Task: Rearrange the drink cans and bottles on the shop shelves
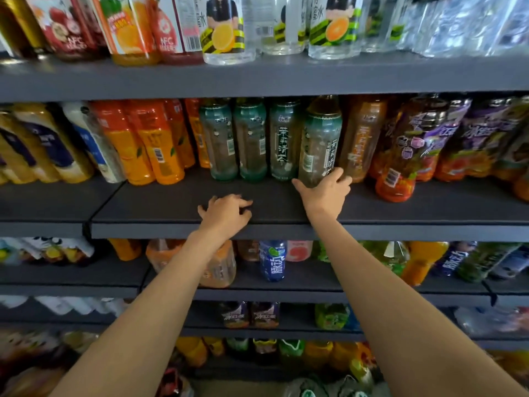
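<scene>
A row of green-labelled jasmine tea bottles stands on the middle shelf (177,196). My right hand (325,193) grips the base of the rightmost green tea bottle (320,138), thumb on its left side and fingers round its right side; the bottle leans slightly left. Three more green tea bottles (250,138) stand upright to its left. My left hand (226,214) hovers over the bare front of the shelf with fingers loosely curled, holding nothing.
Orange juice bottles (148,144) stand left of the teas, an amber tea bottle (362,138) and purple-labelled bottles (409,150) to the right. Clear lemon-water bottles (226,30) fill the shelf above. Lower shelves hold mixed bottles, including a blue one (273,260).
</scene>
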